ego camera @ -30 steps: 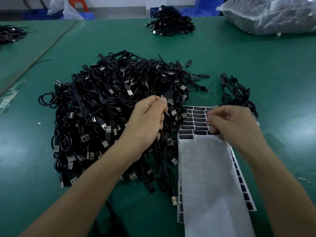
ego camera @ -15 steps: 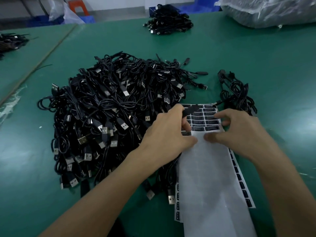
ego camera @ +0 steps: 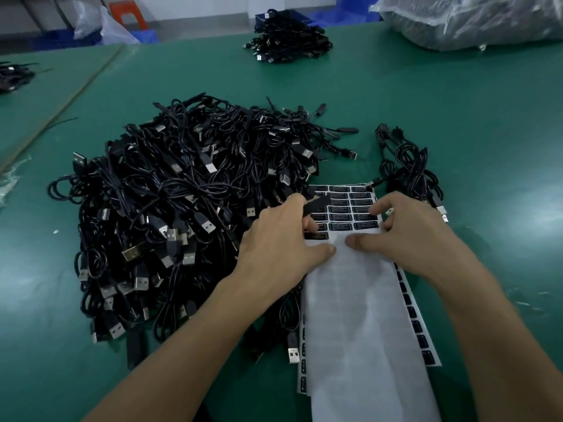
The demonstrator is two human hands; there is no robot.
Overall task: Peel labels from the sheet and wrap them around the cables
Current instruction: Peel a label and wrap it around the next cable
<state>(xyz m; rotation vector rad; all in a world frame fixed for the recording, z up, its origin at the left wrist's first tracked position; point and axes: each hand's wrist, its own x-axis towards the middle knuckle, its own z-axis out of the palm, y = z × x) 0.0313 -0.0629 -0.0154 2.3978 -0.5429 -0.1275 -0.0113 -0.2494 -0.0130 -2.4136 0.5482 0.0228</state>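
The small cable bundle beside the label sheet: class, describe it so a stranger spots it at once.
On the green table, find the big central cable heap. Right of it lies the label sheet; the small cable bundle sits at its far right corner, just a loose handful.

We're at a factory packing bench: a long green work mat (ego camera: 457,117), a big heap of identical black USB cables (ego camera: 182,208) at ten o'clock, another batch (ego camera: 286,44) at twelve, bagged stock (ego camera: 472,19) at one, blue crates (ego camera: 91,41) at eleven.
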